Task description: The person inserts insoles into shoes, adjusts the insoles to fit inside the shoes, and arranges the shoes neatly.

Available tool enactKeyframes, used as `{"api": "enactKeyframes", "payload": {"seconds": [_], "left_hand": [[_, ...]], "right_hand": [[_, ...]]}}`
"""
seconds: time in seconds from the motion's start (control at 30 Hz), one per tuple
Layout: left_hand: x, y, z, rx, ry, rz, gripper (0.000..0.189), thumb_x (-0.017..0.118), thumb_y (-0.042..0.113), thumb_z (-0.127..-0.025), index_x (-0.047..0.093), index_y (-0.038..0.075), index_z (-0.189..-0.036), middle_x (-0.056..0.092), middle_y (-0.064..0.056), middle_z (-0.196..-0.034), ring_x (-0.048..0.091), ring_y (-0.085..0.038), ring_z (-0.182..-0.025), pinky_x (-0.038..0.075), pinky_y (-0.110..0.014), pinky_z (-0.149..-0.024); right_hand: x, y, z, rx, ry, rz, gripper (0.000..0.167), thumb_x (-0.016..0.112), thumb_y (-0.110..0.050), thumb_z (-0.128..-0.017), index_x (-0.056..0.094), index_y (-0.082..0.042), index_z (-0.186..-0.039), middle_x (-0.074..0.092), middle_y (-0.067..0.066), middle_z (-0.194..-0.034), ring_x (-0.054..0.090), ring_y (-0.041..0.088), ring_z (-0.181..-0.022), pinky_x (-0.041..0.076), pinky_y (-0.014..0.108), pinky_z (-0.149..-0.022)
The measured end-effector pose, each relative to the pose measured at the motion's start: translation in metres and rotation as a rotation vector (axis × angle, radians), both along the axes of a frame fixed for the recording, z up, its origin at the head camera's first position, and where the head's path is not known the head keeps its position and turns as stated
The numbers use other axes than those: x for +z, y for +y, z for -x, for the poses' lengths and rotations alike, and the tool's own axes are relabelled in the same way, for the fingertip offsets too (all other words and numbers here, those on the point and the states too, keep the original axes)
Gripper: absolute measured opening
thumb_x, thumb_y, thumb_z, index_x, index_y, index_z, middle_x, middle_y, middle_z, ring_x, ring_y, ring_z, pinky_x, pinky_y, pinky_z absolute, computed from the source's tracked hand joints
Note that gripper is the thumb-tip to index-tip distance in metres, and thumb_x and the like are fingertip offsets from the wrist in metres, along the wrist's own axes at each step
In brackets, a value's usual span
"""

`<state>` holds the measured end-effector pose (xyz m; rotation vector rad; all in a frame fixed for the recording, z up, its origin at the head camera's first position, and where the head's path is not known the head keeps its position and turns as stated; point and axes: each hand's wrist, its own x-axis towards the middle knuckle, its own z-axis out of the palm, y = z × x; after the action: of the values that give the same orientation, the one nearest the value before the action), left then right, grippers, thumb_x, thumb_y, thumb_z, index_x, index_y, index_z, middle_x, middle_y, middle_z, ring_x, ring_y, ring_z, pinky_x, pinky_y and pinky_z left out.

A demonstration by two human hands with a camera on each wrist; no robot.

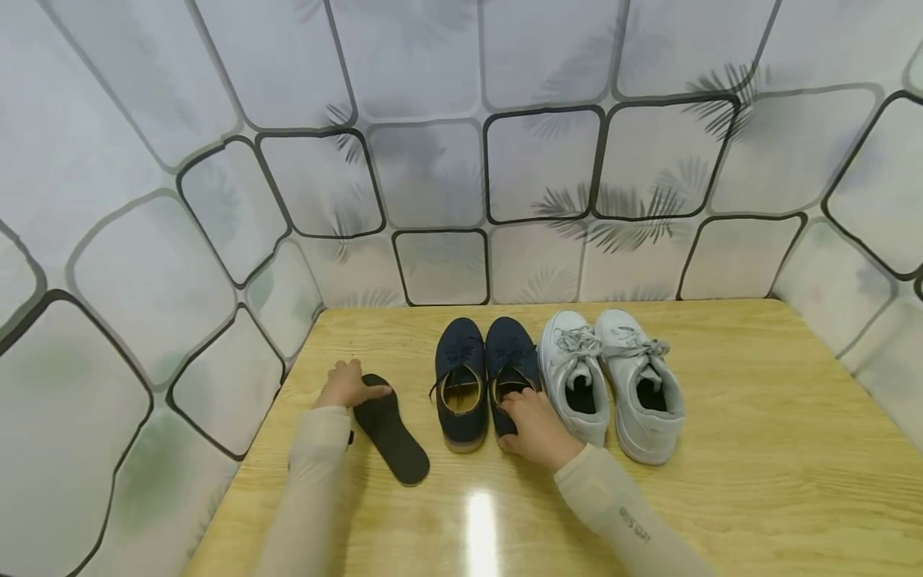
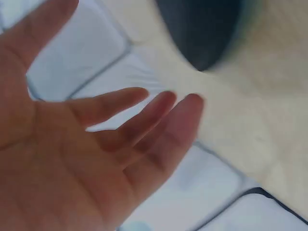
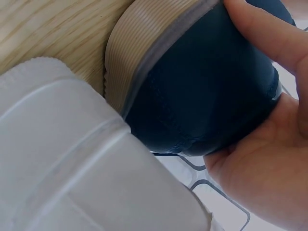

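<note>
Flat on the table at the left lies a dark insole [image 1: 392,433]. My left hand [image 1: 346,386] hovers by its upper end, and the left wrist view shows the fingers spread loosely, apart from the insole's tip [image 2: 202,36]. With my right hand [image 1: 539,431] I grip the heel of the right navy lace-up shoe [image 1: 510,343]. In the right wrist view the thumb and fingers clasp the shoe's heel collar, above its ribbed tan sole [image 3: 137,43]. The matching left navy shoe [image 1: 459,343] stands beside it, its tan lining showing.
A pair of white lace-up sneakers stands close at the right, the nearer sneaker [image 1: 566,365] by my right hand and the other sneaker [image 1: 638,369] beyond. All rest on a wooden table [image 1: 750,449] backed by a patterned wall covering [image 1: 433,176].
</note>
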<state>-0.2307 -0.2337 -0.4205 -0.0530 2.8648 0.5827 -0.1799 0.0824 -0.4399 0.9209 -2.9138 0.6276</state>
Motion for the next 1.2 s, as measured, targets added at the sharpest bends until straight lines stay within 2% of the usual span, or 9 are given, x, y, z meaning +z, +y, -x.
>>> {"api": "enactKeyframes", "payload": {"seconds": [0.07,0.17,0.4,0.57,0.73,0.83,0.93,1.03,1.2], "left_hand": [[-0.009,-0.009,0.003,-0.005,-0.096,0.038,0.082,0.076,0.034,-0.083,0.038,-0.021,-0.13,0.039,-0.042,-0.124,0.043,-0.056,-0.114,0.041,-0.058,-0.094],[-0.02,-0.015,0.006,-0.018,-0.147,0.037,0.082,0.081,0.031,-0.078,0.041,-0.02,-0.128,0.04,-0.04,-0.121,0.044,-0.055,-0.112,0.043,-0.057,-0.093],[-0.017,-0.016,0.008,0.046,-0.176,0.003,0.091,0.083,0.029,-0.076,0.032,-0.017,-0.134,0.03,-0.042,-0.129,0.032,-0.057,-0.122,0.036,-0.06,-0.097],[-0.021,-0.016,0.009,0.058,-0.115,-0.098,0.081,0.085,0.019,-0.074,0.031,-0.009,-0.127,0.043,-0.037,-0.119,0.044,-0.05,-0.111,0.043,-0.054,-0.089],[-0.024,-0.015,0.006,0.044,-0.008,-0.225,0.054,0.071,0.005,-0.085,0.033,-0.01,-0.121,0.056,-0.032,-0.103,0.06,-0.04,-0.089,0.049,-0.046,-0.075],[-0.013,-0.018,-0.003,0.014,0.064,-0.353,0.032,0.063,0.004,-0.091,0.045,-0.01,-0.114,0.057,-0.029,-0.103,0.06,-0.036,-0.086,0.05,-0.042,-0.071],[0.007,-0.02,-0.011,-0.031,0.09,-0.543,0.02,0.06,0.005,-0.094,0.054,-0.005,-0.111,0.059,-0.023,-0.1,0.061,-0.027,-0.08,0.053,-0.038,-0.067],[0.03,-0.018,-0.017,-0.06,0.085,-0.716,0.023,0.059,0.007,-0.095,0.054,-0.003,-0.116,0.061,-0.02,-0.102,0.063,-0.021,-0.078,0.055,-0.036,-0.065],[0.057,-0.007,-0.026,-0.109,0.162,-0.888,0.026,0.061,0.009,-0.095,0.055,-0.001,-0.118,0.063,-0.01,-0.101,0.065,-0.016,-0.078,0.056,-0.034,-0.064]], "right_hand": [[-0.001,0.0,-0.001,0.009,0.014,0.0,0.042,0.082,-0.017,-0.074,0.067,0.007,-0.105,0.063,0.02,-0.107,0.053,0.036,-0.094,0.04,0.048,-0.079],[-0.002,0.0,-0.001,0.004,0.033,-0.004,0.04,0.082,-0.017,-0.074,0.068,0.006,-0.104,0.063,0.019,-0.106,0.053,0.036,-0.093,0.041,0.048,-0.078],[-0.001,-0.004,0.0,-0.027,-0.003,-0.016,0.04,0.082,-0.016,-0.074,0.068,0.004,-0.106,0.064,0.018,-0.109,0.054,0.036,-0.095,0.041,0.049,-0.081],[-0.001,-0.003,-0.001,-0.038,-0.022,-0.018,0.041,0.082,-0.018,-0.074,0.068,0.004,-0.106,0.064,0.017,-0.11,0.054,0.035,-0.096,0.042,0.05,-0.082],[-0.003,-0.002,-0.001,-0.035,-0.025,0.003,0.041,0.082,-0.017,-0.074,0.068,0.004,-0.106,0.063,0.018,-0.11,0.053,0.036,-0.096,0.041,0.05,-0.082],[-0.003,-0.002,-0.003,-0.03,-0.029,0.008,0.042,0.082,-0.016,-0.074,0.068,0.005,-0.107,0.063,0.019,-0.111,0.053,0.036,-0.097,0.041,0.05,-0.084],[-0.003,-0.001,-0.003,-0.03,-0.04,0.011,0.042,0.082,-0.016,-0.074,0.067,0.005,-0.107,0.063,0.019,-0.112,0.052,0.036,-0.099,0.04,0.05,-0.085],[-0.003,0.0,-0.003,-0.036,-0.052,0.017,0.043,0.082,-0.015,-0.073,0.067,0.005,-0.107,0.063,0.019,-0.112,0.052,0.037,-0.101,0.039,0.051,-0.086],[0.0,0.005,-0.001,-0.01,-0.119,0.047,0.049,0.081,-0.019,-0.077,0.063,0.006,-0.115,0.059,0.021,-0.121,0.05,0.039,-0.109,0.038,0.053,-0.092]]}}
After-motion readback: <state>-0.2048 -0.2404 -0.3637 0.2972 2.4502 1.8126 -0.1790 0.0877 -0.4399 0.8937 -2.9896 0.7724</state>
